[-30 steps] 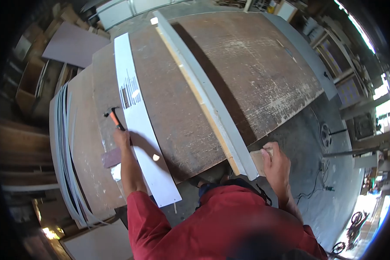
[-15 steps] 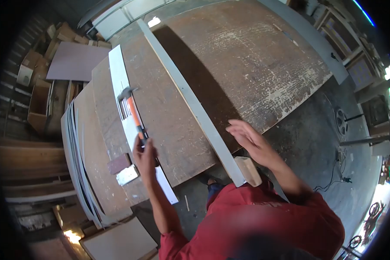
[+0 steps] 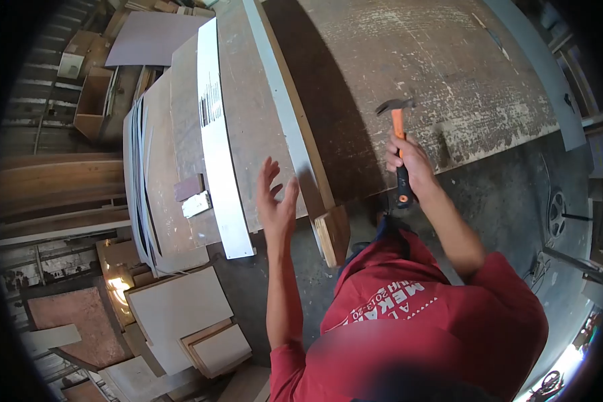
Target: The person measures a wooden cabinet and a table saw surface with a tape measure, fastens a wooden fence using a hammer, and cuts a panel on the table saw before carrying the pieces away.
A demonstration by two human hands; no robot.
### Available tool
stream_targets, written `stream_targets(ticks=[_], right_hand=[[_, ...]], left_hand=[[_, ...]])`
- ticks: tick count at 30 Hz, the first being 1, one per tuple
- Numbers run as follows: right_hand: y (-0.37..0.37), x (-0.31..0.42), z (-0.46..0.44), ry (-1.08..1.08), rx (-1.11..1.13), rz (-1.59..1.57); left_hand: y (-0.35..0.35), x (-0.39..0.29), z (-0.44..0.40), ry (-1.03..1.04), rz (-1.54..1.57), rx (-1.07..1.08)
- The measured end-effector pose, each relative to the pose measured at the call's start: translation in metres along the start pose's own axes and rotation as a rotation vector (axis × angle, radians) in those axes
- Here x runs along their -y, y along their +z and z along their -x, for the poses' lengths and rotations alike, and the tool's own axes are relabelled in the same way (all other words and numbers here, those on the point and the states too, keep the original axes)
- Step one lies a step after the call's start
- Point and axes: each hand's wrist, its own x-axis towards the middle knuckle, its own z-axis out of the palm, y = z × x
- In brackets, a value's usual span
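Note:
My right hand point(image 3: 412, 164) is wrapped around the black and orange handle of a claw hammer point(image 3: 398, 124), its head pointing away from me above the worktable point(image 3: 368, 40). My left hand point(image 3: 277, 208) holds nothing, its fingers apart, just left of a long grey-faced board point(image 3: 285, 100) with a bare wood edge. A wooden block point(image 3: 332, 234) sits at the near end of this board, by the table's front edge. Further left lies a long white strip point(image 3: 219, 154) with dark slots or marks in its far half.
Beside the white strip lie a brown block point(image 3: 188, 187) and a whitish block point(image 3: 196, 204). Thin grey strips point(image 3: 139, 181) hang along the table's left side. Flat panels point(image 3: 181, 308) stand low at the left. A pencil-like stick point(image 3: 492, 35) lies at the far right.
The hammer has passed from my left hand to my right. My left hand has opened and moved toward the long board, whose bare wood edge now shows on its right side. The view has shifted.

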Motion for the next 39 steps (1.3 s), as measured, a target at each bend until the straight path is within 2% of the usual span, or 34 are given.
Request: stream_targets(ticks=[2,5,7,9,10,12,13,14,16,20,21,24,25,26,28,29,30,32,35,36,38,39], right_hand=[[-0.005,-0.012,0.025,0.073,0.029,0.123],[0.005,-0.029,0.052,0.013,0.129,0.258],[0.017,-0.034,0.049,0.023,0.157,0.334],[0.021,-0.034,0.028,0.058,0.232,0.385],[0.024,-0.039,0.021,0.058,0.231,0.378],[0.033,-0.051,0.001,-0.144,0.047,0.695],[0.037,-0.063,-0.009,-0.303,-0.071,0.683],[0.033,-0.065,-0.02,-0.301,-0.064,0.681],[0.033,-0.056,-0.034,0.031,0.187,0.318],[0.033,-0.059,-0.06,-0.019,0.082,0.284],[0.038,-0.068,-0.062,-0.063,0.058,0.264],[0.053,-0.081,-0.065,0.06,0.164,0.287],[0.055,-0.08,-0.068,0.131,0.285,0.325],[0.058,-0.082,-0.065,0.188,0.29,0.249],[0.064,-0.092,-0.058,0.13,0.196,0.228],[0.067,-0.094,-0.056,0.103,0.145,0.226],[0.066,-0.092,-0.061,0.116,0.146,0.227],[0.06,-0.086,-0.074,0.289,0.27,0.262],[0.067,-0.069,-0.1,0.249,0.23,0.196],[0.07,-0.065,-0.111,0.211,0.188,0.149],[0.081,-0.048,-0.156,0.174,0.173,0.152],[0.087,-0.039,-0.182,0.15,0.186,0.162]], left_hand=[[0.02,0.032,-0.011,-0.002,-0.008,0.039],[0.046,0.065,-0.026,-0.042,0.071,0.03],[0.054,0.084,-0.033,0.023,0.228,0.2],[0.053,0.083,-0.028,-0.036,0.278,0.221],[0.051,0.083,-0.026,-0.1,0.314,0.251],[0.051,0.088,-0.025,-0.115,0.341,0.245],[0.051,0.089,-0.025,-0.134,0.376,0.232],[0.051,0.092,-0.025,-0.134,0.372,0.226],[0.053,0.085,-0.022,-0.111,0.364,0.206],[0.051,0.071,-0.019,-0.191,0.292,0.197],[0.053,0.068,-0.02,-0.147,0.259,0.178],[0.053,0.065,-0.02,-0.257,0.272,0.185],[0.054,0.063,-0.02,-0.254,0.267,0.178],[0.053,0.061,-0.021,-0.263,0.26,0.173],[0.053,0.057,-0.022,-0.235,0.251,0.165],[0.052,0.059,-0.022,-0.287,0.203,0.17],[0.05,0.059,-0.022,-0.298,0.201,0.164],[0.047,0.058,-0.023,-0.39,0.185,0.198],[0.048,0.06,-0.02,-0.46,0.189,0.168],[0.051,0.059,-0.022,-0.453,0.187,0.167],[0.057,0.055,-0.026,-0.182,-0.029,0.085],[0.056,0.054,-0.027,-0.18,-0.032,0.083]])
